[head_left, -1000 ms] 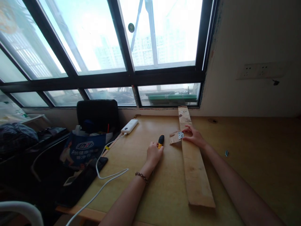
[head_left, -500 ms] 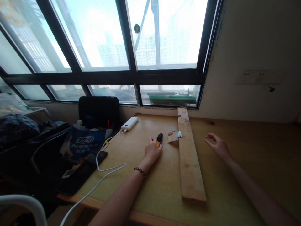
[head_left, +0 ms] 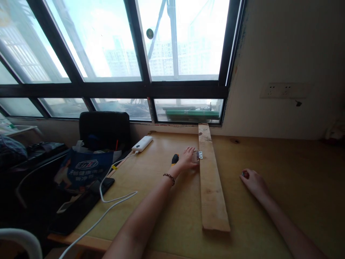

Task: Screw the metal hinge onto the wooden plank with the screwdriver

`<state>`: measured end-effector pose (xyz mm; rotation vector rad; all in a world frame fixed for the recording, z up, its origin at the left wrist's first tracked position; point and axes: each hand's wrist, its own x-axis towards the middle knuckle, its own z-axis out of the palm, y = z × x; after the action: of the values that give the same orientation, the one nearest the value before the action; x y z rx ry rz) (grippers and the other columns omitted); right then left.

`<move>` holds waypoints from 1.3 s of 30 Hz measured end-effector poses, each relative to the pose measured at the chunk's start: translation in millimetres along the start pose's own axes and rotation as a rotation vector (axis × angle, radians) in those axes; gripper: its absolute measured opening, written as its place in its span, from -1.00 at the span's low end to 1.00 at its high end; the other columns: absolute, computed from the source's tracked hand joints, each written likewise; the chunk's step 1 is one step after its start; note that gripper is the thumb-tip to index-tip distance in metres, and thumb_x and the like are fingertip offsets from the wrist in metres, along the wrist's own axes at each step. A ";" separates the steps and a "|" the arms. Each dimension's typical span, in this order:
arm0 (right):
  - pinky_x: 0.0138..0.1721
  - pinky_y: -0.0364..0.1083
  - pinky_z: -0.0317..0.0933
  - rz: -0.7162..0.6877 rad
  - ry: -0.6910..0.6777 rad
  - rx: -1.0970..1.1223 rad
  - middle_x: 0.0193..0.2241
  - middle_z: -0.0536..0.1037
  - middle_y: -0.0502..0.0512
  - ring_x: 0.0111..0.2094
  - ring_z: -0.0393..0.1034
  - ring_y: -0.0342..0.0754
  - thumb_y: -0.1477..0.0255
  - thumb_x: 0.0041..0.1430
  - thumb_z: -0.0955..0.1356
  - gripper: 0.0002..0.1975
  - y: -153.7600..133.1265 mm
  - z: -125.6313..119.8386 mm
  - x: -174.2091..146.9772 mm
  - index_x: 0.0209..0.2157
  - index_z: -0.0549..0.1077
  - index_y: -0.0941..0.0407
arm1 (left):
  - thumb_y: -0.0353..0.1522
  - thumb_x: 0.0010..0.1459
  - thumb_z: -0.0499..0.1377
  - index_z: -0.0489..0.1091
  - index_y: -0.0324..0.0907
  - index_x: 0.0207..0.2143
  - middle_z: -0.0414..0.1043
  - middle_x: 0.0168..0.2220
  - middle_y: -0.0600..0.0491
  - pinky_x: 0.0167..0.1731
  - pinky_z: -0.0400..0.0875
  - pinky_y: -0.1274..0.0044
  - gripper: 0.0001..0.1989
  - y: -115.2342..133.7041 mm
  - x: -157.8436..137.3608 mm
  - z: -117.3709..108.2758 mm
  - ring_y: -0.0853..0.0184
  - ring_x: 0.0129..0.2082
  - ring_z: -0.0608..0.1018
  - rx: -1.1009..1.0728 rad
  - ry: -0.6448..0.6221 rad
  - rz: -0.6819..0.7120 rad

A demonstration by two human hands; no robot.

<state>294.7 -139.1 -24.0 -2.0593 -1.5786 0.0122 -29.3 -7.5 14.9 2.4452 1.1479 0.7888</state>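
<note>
My left hand (head_left: 186,159) lies open, fingers stretched out, over the small wooden piece beside the board, hiding most of it. A silver metal hinge (head_left: 200,154) shows just past the fingertips, on the left edge of a long wooden board (head_left: 215,190). Left of this hand, partly behind it, lies a short black and orange handle (head_left: 175,159), like a stubby screwdriver's. Off to the board's right, my right hand (head_left: 254,183) is closed in a pinch near the tabletop. Something small and dark shows at its fingertips, too small to name.
The yellowish wooden table (head_left: 161,216) runs up to the wall under the window. A white power bank (head_left: 142,143) with a white cable (head_left: 115,205) sits at its left edge. Beyond that edge are a black chair (head_left: 105,131) and a blue bag (head_left: 83,167).
My left hand has let go of the black and orange handle and moved right onto the small wooden piece. The right hand has lowered and its fingers have closed. The view has shifted slightly right.
</note>
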 end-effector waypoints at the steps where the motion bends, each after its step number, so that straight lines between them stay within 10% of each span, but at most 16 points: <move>1: -0.44 -0.12 0.20 -0.014 -0.005 -0.002 -0.45 0.46 0.14 -0.44 0.38 -0.03 0.31 -0.03 0.26 -0.77 -1.1 1.0 -0.1 -0.36 0.42 0.14 | -0.27 -0.26 0.28 0.08 -0.24 0.11 0.07 0.14 -0.20 0.14 -0.04 0.24 -0.17 -2.4 0.9 2.3 0.04 0.19 0.04 -0.012 -0.012 -0.009; 13: -0.37 -0.10 0.21 -0.019 0.030 -0.006 -0.41 0.44 0.13 -0.41 0.37 -0.03 0.36 0.01 0.22 -0.78 -4.7 5.8 -0.3 -0.35 0.43 0.12 | -0.40 -0.20 0.24 0.16 -0.25 0.03 0.23 -0.01 -0.15 0.03 0.19 0.33 -0.34 -10.1 -7.6 12.4 0.19 -0.01 0.33 -0.260 0.136 -0.005; 21: -0.35 -0.10 0.21 0.026 0.015 0.125 -0.37 0.46 0.10 -0.38 0.38 -0.04 0.34 -0.02 0.24 -0.79 -0.8 6.9 1.3 -0.39 0.45 0.10 | -0.37 -0.22 0.27 0.10 -0.28 0.07 0.03 0.10 -0.21 0.10 0.09 0.34 -0.26 -10.4 -7.6 14.6 0.15 0.12 0.17 -0.285 0.185 -0.021; 33: -0.23 -0.02 0.18 -0.190 0.036 0.002 -0.38 0.48 0.18 -0.28 0.33 0.04 0.38 0.09 0.19 -0.76 -12.1 6.1 -2.4 -0.36 0.44 0.14 | -0.40 -0.18 0.25 0.15 -0.28 0.03 0.21 0.00 -0.16 0.04 0.18 0.35 -0.34 -19.9 -6.9 18.1 0.20 0.02 0.31 -0.294 0.229 -0.020; 39: -0.33 -0.06 0.19 -0.152 0.110 0.354 -0.40 0.46 0.17 -0.38 0.33 -0.02 0.26 0.10 0.20 -0.70 -43.3 0.8 -1.4 -0.37 0.44 0.15 | -0.40 -0.26 0.30 0.15 -0.25 0.03 0.22 0.03 -0.18 0.04 0.16 0.26 -0.27 -26.4 -4.9 22.1 0.13 0.03 0.31 -0.382 0.245 -0.081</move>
<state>255.3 -132.7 -6.9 -1.6396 -1.5363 0.1124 -34.3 3.9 -17.6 2.0183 1.0532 1.1862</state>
